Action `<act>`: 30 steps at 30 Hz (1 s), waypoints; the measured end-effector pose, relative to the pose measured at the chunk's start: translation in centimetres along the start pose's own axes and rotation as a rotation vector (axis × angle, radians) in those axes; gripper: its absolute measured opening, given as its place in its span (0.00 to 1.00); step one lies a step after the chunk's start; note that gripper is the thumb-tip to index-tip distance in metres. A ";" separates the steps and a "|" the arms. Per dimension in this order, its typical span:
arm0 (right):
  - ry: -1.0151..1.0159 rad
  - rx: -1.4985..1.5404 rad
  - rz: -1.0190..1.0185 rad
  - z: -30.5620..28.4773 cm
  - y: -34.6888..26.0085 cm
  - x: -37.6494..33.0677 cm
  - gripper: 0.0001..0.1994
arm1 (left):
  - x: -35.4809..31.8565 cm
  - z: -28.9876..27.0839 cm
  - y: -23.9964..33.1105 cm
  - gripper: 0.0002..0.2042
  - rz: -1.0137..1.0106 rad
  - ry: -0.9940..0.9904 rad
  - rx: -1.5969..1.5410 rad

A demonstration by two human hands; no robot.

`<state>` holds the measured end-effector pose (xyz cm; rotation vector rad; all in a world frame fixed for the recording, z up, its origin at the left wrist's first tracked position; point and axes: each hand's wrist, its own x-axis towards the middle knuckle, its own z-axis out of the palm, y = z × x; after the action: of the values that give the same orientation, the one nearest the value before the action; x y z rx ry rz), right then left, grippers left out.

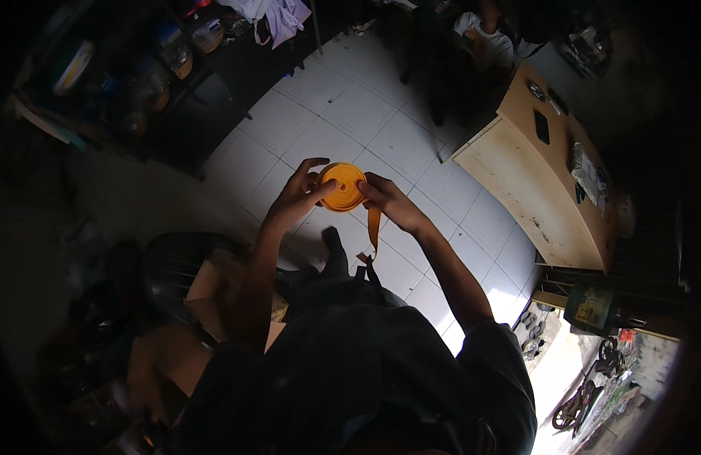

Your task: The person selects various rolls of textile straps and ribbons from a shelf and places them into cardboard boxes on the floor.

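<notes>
A flat, tightly wound roll of yellow-orange webbing strap (346,199) is held up in front of me, above the tiled floor. My left hand (296,194) grips its left edge, the thumb lying across the flat face near the centre. On the other side my right hand (390,199) closes on the right edge, its thumb on the face as well. A loose tail of the strap (374,232) hangs below my right hand, with a dark end near my lap. The fingers behind the roll are partly hidden.
At the right stands a wooden desk (510,178) with a dark phone (542,128) on top. Cardboard boxes (162,362) lie at the lower left beside a dark chair (172,265). Dark shelves (165,114) line the far left. White floor tiles (312,98) stretch ahead; another person (483,38) is beyond the desk.
</notes>
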<state>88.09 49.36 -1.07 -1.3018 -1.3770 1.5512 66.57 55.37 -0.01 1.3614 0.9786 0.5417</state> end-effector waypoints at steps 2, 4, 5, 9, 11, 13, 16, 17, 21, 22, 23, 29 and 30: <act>0.084 0.022 0.015 -0.1 -0.5 3.2 0.28 | 1.0 0.8 -1.3 0.29 0.109 0.119 -0.201; 0.082 -0.015 -0.004 0.3 -1.1 5.9 0.30 | 2.5 0.8 -1.7 0.28 0.239 0.155 -0.315; 0.066 -0.032 -0.013 0.3 -1.5 7.2 0.31 | 3.4 -0.5 -1.5 0.28 0.209 0.140 -0.316; -0.147 -0.085 -0.125 -0.8 -3.3 11.9 0.35 | 6.1 -6.5 0.5 0.27 0.059 -0.024 -0.174; -0.220 -0.244 -0.186 -1.0 -3.7 13.7 0.35 | 7.1 -9.5 0.7 0.28 0.000 -0.136 -0.016; -0.261 -0.513 -0.134 -2.1 -4.9 15.7 0.33 | 7.8 -11.5 1.3 0.29 -0.042 -0.158 0.081; -0.275 -0.526 -0.211 -4.2 -5.5 18.7 0.22 | 9.0 -14.8 2.6 0.33 -0.121 -0.235 0.227; -0.276 -0.458 -0.255 -4.9 -5.1 19.9 0.19 | 9.6 -15.8 2.2 0.34 -0.063 -0.259 0.259; -0.287 -0.277 -0.377 -6.8 -5.0 25.0 0.13 | 12.8 -17.7 3.7 0.40 -0.091 -0.418 0.368; -0.298 -0.259 -0.415 -7.1 -5.3 26.1 0.13 | 13.6 -17.9 4.1 0.41 -0.060 -0.447 0.392; -0.312 -0.247 -0.390 -7.4 -5.6 27.3 0.13 | 14.6 -18.1 4.6 0.41 -0.052 -0.447 0.403; -0.346 0.020 -0.380 -9.7 -7.0 34.1 0.11 | 21.1 -19.1 5.5 0.45 0.023 -0.337 0.105; -0.270 0.030 -0.462 -10.0 -6.8 35.5 0.14 | 22.5 -19.2 5.0 0.47 0.023 -0.306 -0.003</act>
<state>87.26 86.88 -2.32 -0.7008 -1.6705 1.4459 63.40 85.24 0.35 1.4062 0.7128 0.3383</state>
